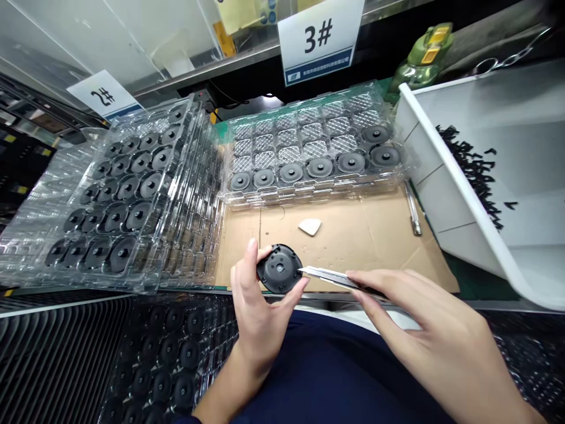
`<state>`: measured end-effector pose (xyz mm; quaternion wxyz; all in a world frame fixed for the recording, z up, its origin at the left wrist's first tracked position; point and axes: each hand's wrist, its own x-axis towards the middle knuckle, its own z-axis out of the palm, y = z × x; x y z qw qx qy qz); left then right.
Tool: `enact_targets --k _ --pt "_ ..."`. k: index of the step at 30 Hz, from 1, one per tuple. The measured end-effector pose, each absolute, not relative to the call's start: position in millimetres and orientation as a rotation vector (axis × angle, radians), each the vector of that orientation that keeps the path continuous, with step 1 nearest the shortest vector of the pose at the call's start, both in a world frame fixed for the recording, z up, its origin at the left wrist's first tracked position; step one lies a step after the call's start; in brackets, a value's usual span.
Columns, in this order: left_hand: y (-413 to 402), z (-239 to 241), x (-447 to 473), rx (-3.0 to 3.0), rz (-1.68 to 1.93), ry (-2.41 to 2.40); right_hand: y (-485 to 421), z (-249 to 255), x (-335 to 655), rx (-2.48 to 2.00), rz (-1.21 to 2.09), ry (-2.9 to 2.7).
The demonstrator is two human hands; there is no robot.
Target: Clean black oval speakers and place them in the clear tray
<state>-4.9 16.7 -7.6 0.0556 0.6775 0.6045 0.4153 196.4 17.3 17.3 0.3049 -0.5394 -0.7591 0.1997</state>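
A round black plastic part [279, 268] with a small hub at its centre is tilted up over the front of the bench. My left hand [258, 294] grips it by the rim, thumb and fingers on opposite edges. My right hand [424, 318] is closed around a slim, silver utility knife [329, 275]. The knife's pointed tip meets the right edge of the part, or lies just in front of it. Behind the part, a small white wedge-shaped piece [310, 226] rests on the cardboard [348, 229].
A clear tray [315, 187] behind holds several similar round parts. Stacked trays [176, 194] of them stand at left. At right are a slim metal tool [412, 209], a white bin [468, 224] with small black pieces [474, 174], and a green bottle [417, 65].
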Motion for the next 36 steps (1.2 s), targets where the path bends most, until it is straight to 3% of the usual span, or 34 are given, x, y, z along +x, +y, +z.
enact_targets --k 12,18,21,24,28,32,36 --pt "15 -8 -7 2.031 1.271 1.836 13 21 202 -1.412 0.509 -2.012" --pt "15 -9 -5 2.013 1.250 1.847 56 -75 249 -2.058 0.407 -1.650" --pt "14 -9 -4 2.005 1.237 1.844 70 -119 263 -2.092 0.346 -1.568" --pt "14 -8 -1 1.872 1.210 1.856 64 -126 254 -1.989 0.353 -1.568" --pt "14 -13 15 1.481 0.982 1.617 33 -87 225 -1.633 0.563 -1.803" --pt "14 -34 37 1.172 0.581 1.187 7 -53 217 -1.327 1.151 -1.715" --pt "15 -52 60 1.090 0.163 0.831 -23 -65 259 -1.482 1.429 -1.427"
